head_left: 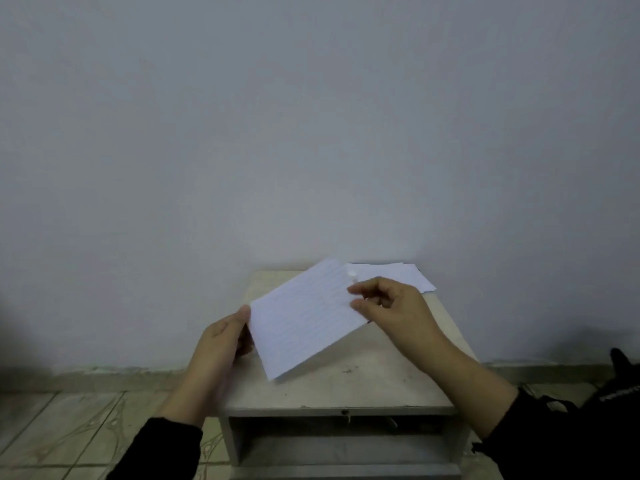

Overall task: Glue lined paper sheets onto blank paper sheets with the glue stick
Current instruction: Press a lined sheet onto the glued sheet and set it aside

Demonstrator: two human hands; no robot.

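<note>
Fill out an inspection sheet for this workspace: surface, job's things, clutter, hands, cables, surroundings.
Surface: small pale cabinet top, scuffed, with dark specks near its middle.
Job's things: lined sheet held tilted above the top; stack of white sheets lying at the far right corner; small white round object at the lined sheet's far edge, possibly the glue stick, too blurred to tell.
Clutter: nothing seen.
Hands: left hand grips the sheet's left edge; right hand pinches its right edge with curled fingers.
Cables: nothing seen.
Surroundings: plain grey wall, tiled floor, dark item at right edge.
</note>
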